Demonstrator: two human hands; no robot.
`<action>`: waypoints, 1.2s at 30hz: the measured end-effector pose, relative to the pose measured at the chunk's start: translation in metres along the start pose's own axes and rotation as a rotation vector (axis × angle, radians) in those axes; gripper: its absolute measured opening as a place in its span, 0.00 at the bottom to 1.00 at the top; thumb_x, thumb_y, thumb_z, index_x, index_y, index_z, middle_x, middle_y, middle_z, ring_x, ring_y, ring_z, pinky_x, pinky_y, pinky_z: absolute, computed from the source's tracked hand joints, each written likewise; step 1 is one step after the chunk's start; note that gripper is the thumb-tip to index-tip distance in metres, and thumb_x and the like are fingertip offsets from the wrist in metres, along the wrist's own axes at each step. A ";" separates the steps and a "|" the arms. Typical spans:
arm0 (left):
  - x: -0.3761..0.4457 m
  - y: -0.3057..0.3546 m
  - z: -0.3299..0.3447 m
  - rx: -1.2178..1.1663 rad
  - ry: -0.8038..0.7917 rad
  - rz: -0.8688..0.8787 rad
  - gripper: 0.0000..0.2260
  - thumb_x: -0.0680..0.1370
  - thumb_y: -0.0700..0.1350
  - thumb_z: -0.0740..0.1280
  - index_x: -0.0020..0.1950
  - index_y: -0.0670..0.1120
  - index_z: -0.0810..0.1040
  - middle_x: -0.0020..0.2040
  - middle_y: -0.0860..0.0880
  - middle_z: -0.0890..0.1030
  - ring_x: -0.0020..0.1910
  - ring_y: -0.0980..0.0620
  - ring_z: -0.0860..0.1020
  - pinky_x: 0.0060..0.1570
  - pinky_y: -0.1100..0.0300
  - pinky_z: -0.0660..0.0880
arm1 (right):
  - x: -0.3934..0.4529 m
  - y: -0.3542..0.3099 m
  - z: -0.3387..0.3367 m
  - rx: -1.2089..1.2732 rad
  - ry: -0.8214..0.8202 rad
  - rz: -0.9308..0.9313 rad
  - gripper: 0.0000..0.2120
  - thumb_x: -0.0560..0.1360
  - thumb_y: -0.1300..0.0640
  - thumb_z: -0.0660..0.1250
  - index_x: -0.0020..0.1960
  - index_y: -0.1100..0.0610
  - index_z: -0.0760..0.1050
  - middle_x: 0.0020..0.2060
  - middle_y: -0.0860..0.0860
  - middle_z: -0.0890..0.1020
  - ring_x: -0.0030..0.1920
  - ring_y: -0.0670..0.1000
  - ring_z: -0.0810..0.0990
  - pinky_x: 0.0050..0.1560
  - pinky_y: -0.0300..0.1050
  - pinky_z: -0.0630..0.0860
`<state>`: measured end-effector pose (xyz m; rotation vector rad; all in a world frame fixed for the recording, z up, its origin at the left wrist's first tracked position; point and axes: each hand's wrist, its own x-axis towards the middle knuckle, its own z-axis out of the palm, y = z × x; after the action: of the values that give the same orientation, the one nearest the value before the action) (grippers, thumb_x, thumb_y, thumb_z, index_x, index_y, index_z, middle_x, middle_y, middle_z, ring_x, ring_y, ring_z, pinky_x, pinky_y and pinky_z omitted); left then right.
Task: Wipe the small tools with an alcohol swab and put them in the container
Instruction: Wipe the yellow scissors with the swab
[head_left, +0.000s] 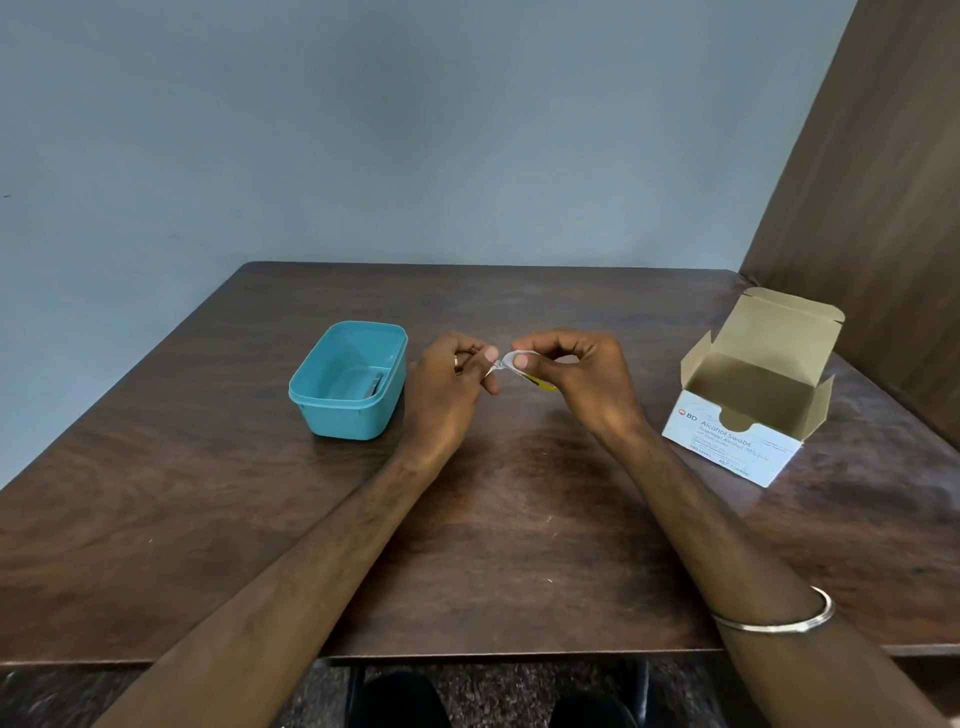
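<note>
Together, both hands' fingers (491, 355) pinch the small tool (540, 383) and swab (521, 358).

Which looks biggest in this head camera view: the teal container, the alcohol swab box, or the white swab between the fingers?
1. alcohol swab box, with its lid open
2. teal container, somewhat smaller
3. white swab, by far the smallest, partly hidden by fingers

- Both forearms are bare, with no sleeves reaching into view.
- A gold ring (456, 359) sits on a finger of the left hand (449, 387), on the teal container (349, 379) side.
- A thin silver bangle (779, 618) circles the right forearm.
- Dark shoes (400, 699) show below the table edge.
</note>
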<state>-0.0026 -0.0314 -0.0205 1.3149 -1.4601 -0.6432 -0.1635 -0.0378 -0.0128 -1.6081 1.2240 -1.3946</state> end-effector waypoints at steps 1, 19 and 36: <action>0.000 -0.001 0.001 -0.016 0.001 -0.011 0.07 0.79 0.51 0.67 0.48 0.49 0.79 0.35 0.52 0.84 0.38 0.60 0.80 0.42 0.63 0.73 | 0.000 0.000 0.000 0.004 0.005 0.003 0.03 0.72 0.60 0.77 0.45 0.55 0.86 0.36 0.45 0.86 0.38 0.44 0.81 0.42 0.41 0.77; -0.006 0.004 0.006 -0.128 0.004 -0.077 0.09 0.80 0.50 0.66 0.48 0.46 0.80 0.35 0.50 0.83 0.31 0.66 0.75 0.41 0.60 0.70 | -0.002 -0.001 0.003 -0.102 0.103 -0.062 0.03 0.72 0.58 0.77 0.42 0.52 0.85 0.35 0.44 0.85 0.36 0.40 0.80 0.39 0.35 0.76; -0.007 0.005 0.006 -0.147 0.004 -0.089 0.08 0.80 0.50 0.66 0.46 0.47 0.79 0.34 0.49 0.83 0.27 0.64 0.73 0.39 0.59 0.69 | -0.003 -0.004 0.002 -0.039 0.127 -0.041 0.08 0.72 0.60 0.77 0.39 0.48 0.83 0.33 0.44 0.84 0.34 0.41 0.80 0.36 0.37 0.77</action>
<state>-0.0110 -0.0254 -0.0202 1.2708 -1.3309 -0.7902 -0.1608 -0.0339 -0.0100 -1.5994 1.3054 -1.5276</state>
